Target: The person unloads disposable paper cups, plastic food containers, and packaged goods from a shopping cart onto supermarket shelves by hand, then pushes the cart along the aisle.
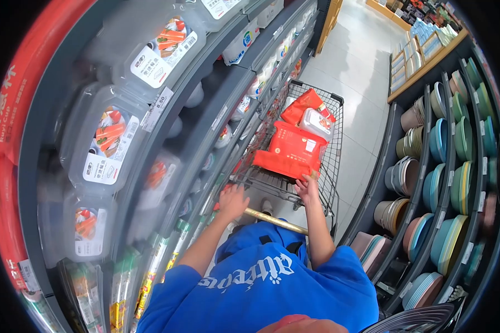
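Note:
A wire shopping cart (339,144) stands in front of me, its gold handle bar (276,221) close to my body. Inside lie a large red package (289,149), another red package (305,104) behind it, and a clear plastic food container (318,122) with a label. My right hand (307,190) is at the near right corner of the large red package, fingers spread; whether they touch it I cannot tell. Beyond the handle's left end, beside the shelf edge, my left hand (233,201) has its fingers stretched out with nothing seen in them.
On the left, shelves hold clear food containers (111,139) with labels and a price tag (156,109). Shelves on the right carry stacked bowls (403,176) and plates (449,244). A tiled aisle floor (355,72) runs ahead, past a wooden display stand (428,64).

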Demonstrator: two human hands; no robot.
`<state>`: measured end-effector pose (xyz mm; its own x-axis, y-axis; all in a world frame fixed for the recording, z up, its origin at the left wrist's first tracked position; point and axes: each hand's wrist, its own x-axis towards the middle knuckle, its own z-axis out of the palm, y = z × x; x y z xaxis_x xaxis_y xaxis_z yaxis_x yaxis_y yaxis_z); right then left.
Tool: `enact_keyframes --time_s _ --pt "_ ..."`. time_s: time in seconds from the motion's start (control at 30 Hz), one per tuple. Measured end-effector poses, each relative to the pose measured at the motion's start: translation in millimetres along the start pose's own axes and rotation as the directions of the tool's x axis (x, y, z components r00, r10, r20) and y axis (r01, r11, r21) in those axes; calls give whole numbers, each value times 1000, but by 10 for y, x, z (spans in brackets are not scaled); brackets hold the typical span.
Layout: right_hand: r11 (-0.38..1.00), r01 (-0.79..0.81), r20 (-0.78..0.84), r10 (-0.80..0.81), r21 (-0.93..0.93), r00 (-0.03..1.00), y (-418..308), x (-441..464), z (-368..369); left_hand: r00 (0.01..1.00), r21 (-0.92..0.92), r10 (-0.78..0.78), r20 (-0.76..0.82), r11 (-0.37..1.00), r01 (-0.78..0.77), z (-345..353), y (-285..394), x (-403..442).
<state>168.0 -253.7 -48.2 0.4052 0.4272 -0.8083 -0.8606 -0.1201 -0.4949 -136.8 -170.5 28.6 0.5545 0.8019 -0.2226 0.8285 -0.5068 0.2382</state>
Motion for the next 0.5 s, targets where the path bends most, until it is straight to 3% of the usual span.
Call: enact_keyframes --time_s 0.1,0.2,0.3,0.43,0.5 --pt "990 140 -175 -133 27 976 26 234 -201 994 -57 58 -90 996 -63 -3 -51 19" --pt "946 321 -262 -301 36 917 -68 244 -384 989 33 -17 147 999 12 -71 -19 70" --pt "928 373 -405 -333 22 851 -150 282 -411 942 -24 -83 325 995 96 -175 -6 185" --pt "926 305 -192 -265 222 945 -172 565 -585 937 -12 -181 299 981 194 -184 74 255" --pt "898 190 -217 -110 396 970 -154 734 -556 950 -27 -208 232 975 220 -156 87 239"
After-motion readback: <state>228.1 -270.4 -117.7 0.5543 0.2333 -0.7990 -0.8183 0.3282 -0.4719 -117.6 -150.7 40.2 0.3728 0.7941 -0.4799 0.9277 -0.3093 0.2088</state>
